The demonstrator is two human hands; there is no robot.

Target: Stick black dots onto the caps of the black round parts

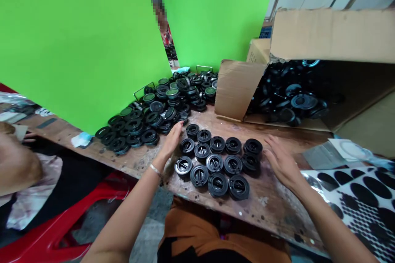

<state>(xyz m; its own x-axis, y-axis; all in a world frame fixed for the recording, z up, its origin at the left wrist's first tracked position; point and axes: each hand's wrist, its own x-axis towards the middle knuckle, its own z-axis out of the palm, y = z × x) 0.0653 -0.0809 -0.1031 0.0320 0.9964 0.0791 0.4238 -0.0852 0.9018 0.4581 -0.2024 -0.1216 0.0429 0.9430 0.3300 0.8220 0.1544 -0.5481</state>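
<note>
Several round black plastic parts with slotted centres stand grouped in rough rows on the wooden table before me. Along the left side of this group is my left hand, fingers stretched forward and holding nothing. My right hand lies at the group's right side, fingers extended and a little apart, close to the outermost part. Whether either hand touches the parts I cannot tell. Beyond my left hand a large heap of similar black round parts spreads along the green partition.
On the right, an open cardboard box lies with many black round pieces inside. Sheets with black circles cover the table's right end. Green partitions stand behind. At left are another person's arm and a red chair.
</note>
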